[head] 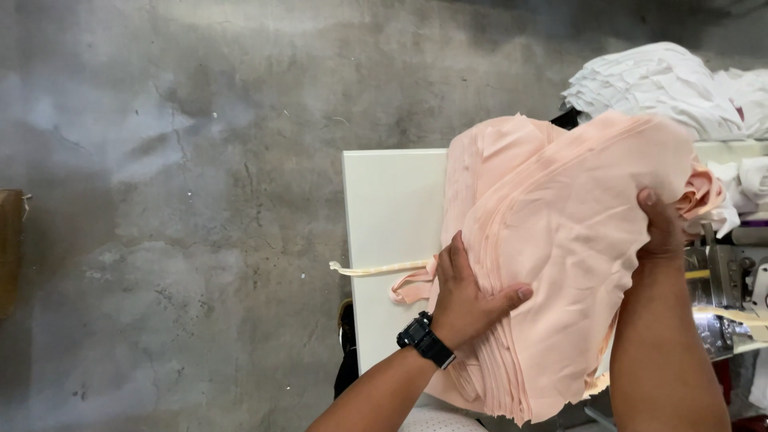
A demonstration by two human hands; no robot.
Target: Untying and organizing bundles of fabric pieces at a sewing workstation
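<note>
Thick stack of peach fabric pieces point(560, 240) held up over the right part of a white surface point(392, 232), both hands on it. Left hand point(464, 296), black watch point(426, 340) on the wrist, lies flat on the stack's near-left edge, fingers spread and pressing with thumb out; right hand point(662, 228) has its fingers curled over the right edge, gripping. Cloth looks soft, limp and thin per layer but bulky as a bundle; layers would probably slide and fan apart, so best held by clamping opposite edges through the full thickness, as now. A cream strip point(376, 269) trails left across the surface. White folded fabric pile point(664, 88) far right, sewing machine parts point(732, 288) at right edge. Bare grey concrete floor point(176, 200) fills the left
</note>
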